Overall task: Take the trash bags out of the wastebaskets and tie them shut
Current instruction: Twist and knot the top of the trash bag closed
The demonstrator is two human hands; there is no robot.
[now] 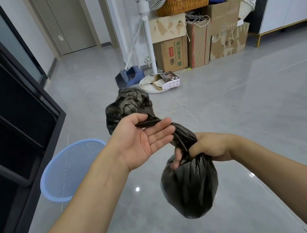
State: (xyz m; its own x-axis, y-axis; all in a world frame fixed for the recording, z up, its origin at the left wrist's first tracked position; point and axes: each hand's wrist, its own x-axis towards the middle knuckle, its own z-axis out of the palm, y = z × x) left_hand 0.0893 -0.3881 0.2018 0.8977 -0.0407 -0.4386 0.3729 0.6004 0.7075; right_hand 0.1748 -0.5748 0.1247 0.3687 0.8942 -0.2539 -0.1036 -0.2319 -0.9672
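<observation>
Head view shows tying under way: right hand (208, 147) grips the black trash bag's (191, 187) neck, left hand (142, 140) lies flat-fingered under its twisted tail, which probably needs looping next.

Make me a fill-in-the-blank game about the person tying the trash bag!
1. The trash bag is colored ____.
2. The right hand grips the bag by its twisted ____.
3. The empty wastebasket on the floor is colored ____.
4. The left hand has its palm turned ____, with the bag's loose end across its fingers.

Missing words: black; neck; blue; up
</observation>
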